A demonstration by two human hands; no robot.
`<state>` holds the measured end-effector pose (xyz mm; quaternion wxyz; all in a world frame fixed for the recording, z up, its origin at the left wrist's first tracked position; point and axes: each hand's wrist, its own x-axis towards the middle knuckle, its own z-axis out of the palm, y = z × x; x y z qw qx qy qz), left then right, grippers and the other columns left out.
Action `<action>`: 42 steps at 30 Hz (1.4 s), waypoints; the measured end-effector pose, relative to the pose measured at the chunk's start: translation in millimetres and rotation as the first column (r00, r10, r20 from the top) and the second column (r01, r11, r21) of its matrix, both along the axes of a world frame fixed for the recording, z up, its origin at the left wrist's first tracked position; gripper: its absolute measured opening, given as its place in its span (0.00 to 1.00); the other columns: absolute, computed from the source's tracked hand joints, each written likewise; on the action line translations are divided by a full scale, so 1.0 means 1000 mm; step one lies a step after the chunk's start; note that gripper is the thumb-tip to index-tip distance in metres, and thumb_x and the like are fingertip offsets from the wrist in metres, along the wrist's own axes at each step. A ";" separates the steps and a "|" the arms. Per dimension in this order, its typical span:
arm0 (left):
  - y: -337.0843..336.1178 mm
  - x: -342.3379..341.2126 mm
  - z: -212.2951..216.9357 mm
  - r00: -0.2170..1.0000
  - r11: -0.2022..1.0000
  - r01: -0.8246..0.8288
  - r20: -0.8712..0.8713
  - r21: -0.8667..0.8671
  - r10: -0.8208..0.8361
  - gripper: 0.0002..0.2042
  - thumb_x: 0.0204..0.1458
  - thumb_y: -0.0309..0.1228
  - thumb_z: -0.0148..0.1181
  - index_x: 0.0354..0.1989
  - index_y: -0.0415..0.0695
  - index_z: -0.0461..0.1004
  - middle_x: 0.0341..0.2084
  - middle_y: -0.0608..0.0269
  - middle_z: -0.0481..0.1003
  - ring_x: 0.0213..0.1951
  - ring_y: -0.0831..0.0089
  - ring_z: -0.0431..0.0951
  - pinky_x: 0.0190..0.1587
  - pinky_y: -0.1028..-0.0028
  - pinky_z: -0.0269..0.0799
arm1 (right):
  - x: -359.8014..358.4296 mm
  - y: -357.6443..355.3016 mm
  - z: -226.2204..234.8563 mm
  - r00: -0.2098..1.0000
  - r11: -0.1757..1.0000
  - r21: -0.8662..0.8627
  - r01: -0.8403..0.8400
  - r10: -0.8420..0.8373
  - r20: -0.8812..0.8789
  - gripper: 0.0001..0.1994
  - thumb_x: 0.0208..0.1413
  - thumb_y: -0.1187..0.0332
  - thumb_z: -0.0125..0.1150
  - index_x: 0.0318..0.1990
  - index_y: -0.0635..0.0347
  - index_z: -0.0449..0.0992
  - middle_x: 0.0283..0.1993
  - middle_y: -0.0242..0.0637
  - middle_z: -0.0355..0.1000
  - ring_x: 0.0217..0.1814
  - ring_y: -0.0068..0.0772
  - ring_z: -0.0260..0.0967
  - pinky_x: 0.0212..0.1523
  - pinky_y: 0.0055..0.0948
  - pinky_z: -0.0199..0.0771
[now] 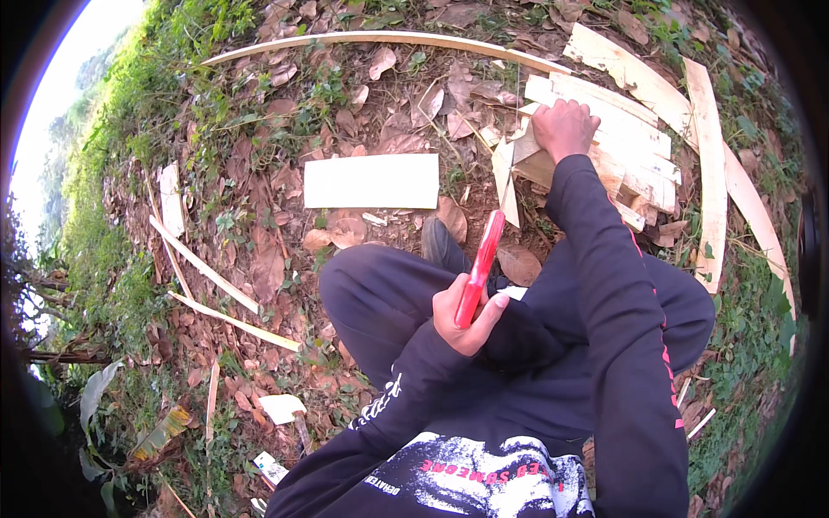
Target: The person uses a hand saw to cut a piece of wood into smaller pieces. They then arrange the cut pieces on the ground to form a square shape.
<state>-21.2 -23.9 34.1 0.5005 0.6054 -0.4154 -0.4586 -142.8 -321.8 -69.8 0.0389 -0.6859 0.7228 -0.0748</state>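
Observation:
My left hand (pixel 467 316) is closed round a long, slim, glossy red tool (pixel 486 259), held upright above my crossed legs; I cannot tell its exact kind. Farther forward and to the right, my right hand (pixel 564 129) makes a fist at the left side of a pile of pale wooden boards (pixel 635 147). Beside its knuckles shows a greyish, angled piece (pixel 523 143), with a thin upright line above it. What the fist grips is mostly hidden. A pointed wood offcut (pixel 504 183) stands just below that piece.
A pale rectangular board (pixel 371 181) lies on the leaf-covered ground ahead of my left knee. One long curved-looking strip (pixel 389 37) runs along the far side. Longer planks (pixel 706 173) lie right of the pile, and thin wood strips (pixel 203 263) are scattered at left.

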 end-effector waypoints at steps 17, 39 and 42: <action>0.010 -0.011 0.015 0.955 0.986 -0.167 0.249 0.000 0.161 0.06 0.55 0.22 0.63 0.27 0.37 0.74 0.11 0.62 0.67 0.13 0.74 0.70 0.20 0.72 0.64 | -0.002 0.001 0.003 0.999 0.999 0.035 -0.023 0.022 0.025 0.18 0.53 0.61 0.49 0.28 0.64 0.82 0.37 0.48 0.80 0.47 0.47 0.72 0.54 0.54 0.61; -0.052 -0.023 0.002 0.973 0.975 -0.203 0.093 -0.094 0.212 0.09 0.56 0.22 0.60 0.24 0.38 0.69 0.11 0.63 0.64 0.12 0.76 0.67 0.19 0.72 0.61 | -0.004 -0.002 -0.001 1.000 0.999 0.033 0.015 -0.016 0.016 0.20 0.56 0.59 0.47 0.32 0.64 0.83 0.38 0.49 0.80 0.47 0.47 0.73 0.54 0.51 0.59; 0.037 -0.008 0.022 0.970 0.989 -0.148 0.197 0.007 0.144 0.06 0.53 0.23 0.61 0.38 0.35 0.80 0.13 0.62 0.71 0.15 0.75 0.74 0.22 0.76 0.67 | -0.004 0.001 0.001 1.000 1.000 0.011 -0.007 0.007 0.003 0.19 0.56 0.60 0.47 0.32 0.64 0.83 0.38 0.49 0.80 0.47 0.46 0.73 0.54 0.51 0.59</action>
